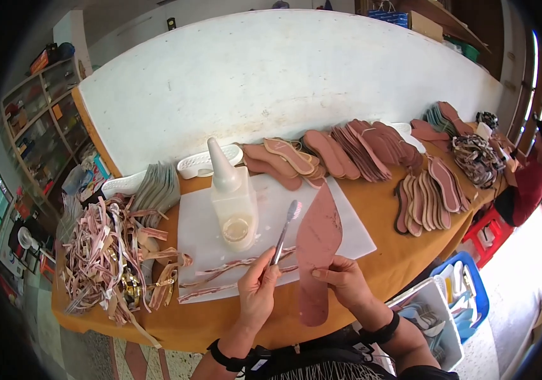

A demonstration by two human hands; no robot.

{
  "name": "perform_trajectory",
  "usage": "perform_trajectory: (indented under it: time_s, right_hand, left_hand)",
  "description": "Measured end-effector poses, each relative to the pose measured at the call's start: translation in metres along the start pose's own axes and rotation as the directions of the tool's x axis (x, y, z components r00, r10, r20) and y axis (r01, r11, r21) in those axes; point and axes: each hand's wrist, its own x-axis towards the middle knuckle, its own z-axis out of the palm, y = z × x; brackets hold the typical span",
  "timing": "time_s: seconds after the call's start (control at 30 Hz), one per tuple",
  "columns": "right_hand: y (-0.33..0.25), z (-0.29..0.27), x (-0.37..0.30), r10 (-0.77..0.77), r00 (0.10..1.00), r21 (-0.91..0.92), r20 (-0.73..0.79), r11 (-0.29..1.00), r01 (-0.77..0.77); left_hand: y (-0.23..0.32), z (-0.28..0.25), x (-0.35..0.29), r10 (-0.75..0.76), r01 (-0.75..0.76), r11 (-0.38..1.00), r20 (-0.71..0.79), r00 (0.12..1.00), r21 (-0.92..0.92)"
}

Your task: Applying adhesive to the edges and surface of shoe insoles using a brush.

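My left hand (259, 292) is closed round the handle of a toothbrush (285, 232), its bristle end pointing up and away from me. Between thumb and fingers, my right hand (344, 282) grips the edge of a reddish-brown insole (319, 234), held upright over the table. Just beyond the toothbrush, a white plastic bottle (233, 209) with a tall cone nozzle stands on a white sheet (271, 190). A round opening with a pale rim faces me low on the bottle. Two thin pinkish strips (239, 271) lie on the sheet near my left hand.
A tangled heap of pink straps (109, 259) covers the table's left side. Stacks of insoles (353, 149) line the back, with more insoles (432, 196) at right. A white crate (432, 316) and blue basin (474, 291) stand on the floor. A person in red (531, 183) sits far right.
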Motion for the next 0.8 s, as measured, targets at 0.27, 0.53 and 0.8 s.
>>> perform_trajectory:
  time_s: [0.27,0.53,0.8]
  right_hand:
    - [0.002,-0.008,-0.002,-0.039,0.999,-0.127,-0.007,0.991,0.038]
    - [0.004,-0.006,-0.005,-0.091,0.996,-0.059,0.018,0.994,0.092]
    - [0.007,-0.005,-0.005,-0.106,0.994,-0.005,-0.031,0.994,0.106]
  left_hand:
    - [0.009,0.001,0.015,0.144,-0.171,0.944,0.116,0.983,0.281]
    - [0.007,0.000,0.013,0.238,-0.276,0.889,0.147,0.960,0.365]
    - [-0.001,0.000,-0.005,0.231,-0.253,0.905,0.106,0.967,0.343]
